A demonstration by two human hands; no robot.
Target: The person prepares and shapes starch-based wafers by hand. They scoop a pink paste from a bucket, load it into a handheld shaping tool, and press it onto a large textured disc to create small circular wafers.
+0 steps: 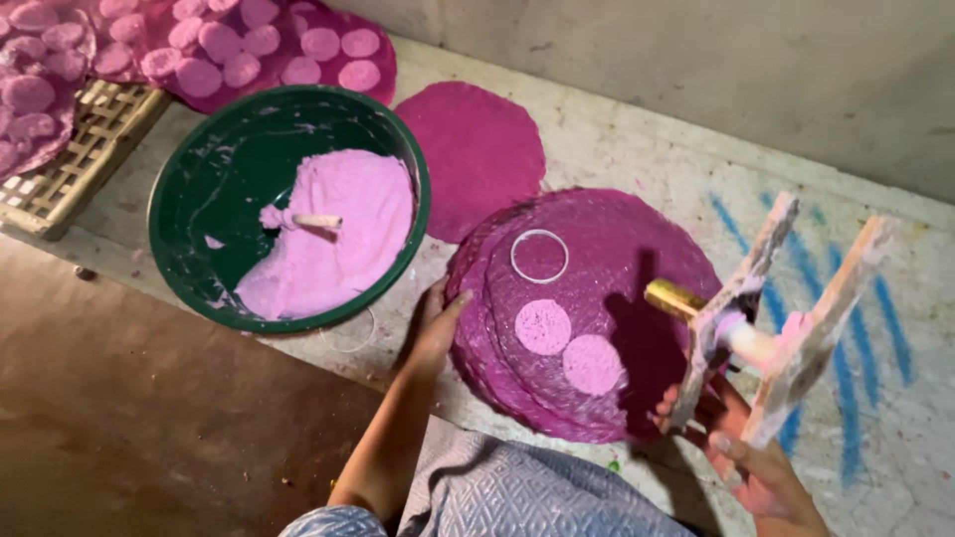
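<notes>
My left hand (434, 328) rests on the left edge of a stack of round magenta mats (587, 308) on the stone ledge. On the top mat lie two pale pink paste discs (543, 326) and a thin white ring (539, 256). My right hand (741, 443) holds a wooden press tool (786, 308) with two paste-smeared boards and a brass end, tilted above the stack's right side. A green basin (199, 189) of pink paste (333, 239) with a small stick (316, 221) in it stands to the left.
Another magenta mat (477, 149) lies behind the stack. More mats covered with several pink discs (249, 45) are at the back left over a woven bamboo tray (70, 159). A wall runs along the back; brown floor lies below the ledge.
</notes>
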